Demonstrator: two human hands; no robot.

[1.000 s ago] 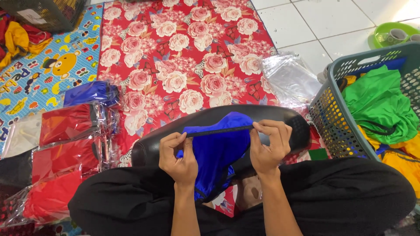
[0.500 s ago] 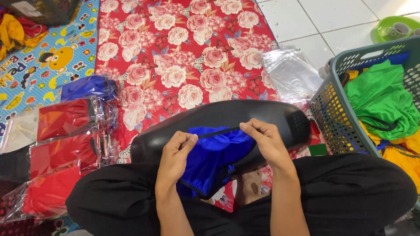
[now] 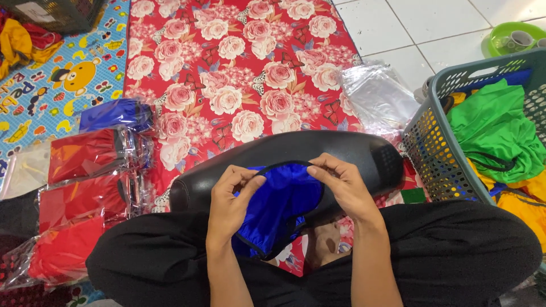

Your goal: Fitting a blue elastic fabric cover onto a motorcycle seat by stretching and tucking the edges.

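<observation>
Blue cloth point(image 3: 278, 199), pinched by both hands' fingers point(image 3: 250, 181), overlies black seat point(image 3: 239, 165) beside basket point(image 3: 432, 153).

White tiled floor point(image 3: 421, 25), floral mat point(image 3: 227, 68), basket point(image 3: 432, 153)

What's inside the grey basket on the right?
The grey basket holds loose green fabric on top, yellow fabric lower down and some blue at the back. Anything beneath those layers is covered.

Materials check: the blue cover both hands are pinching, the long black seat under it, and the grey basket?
Blue cover with black edge band: thin satiny synthetic cloth, going by its sheen and soft folds. Long black seat: likely vinyl or faux leather; smooth with dull highlights. Grey perforated basket: moulded plastic, with even holes and a rigid rim.
</observation>
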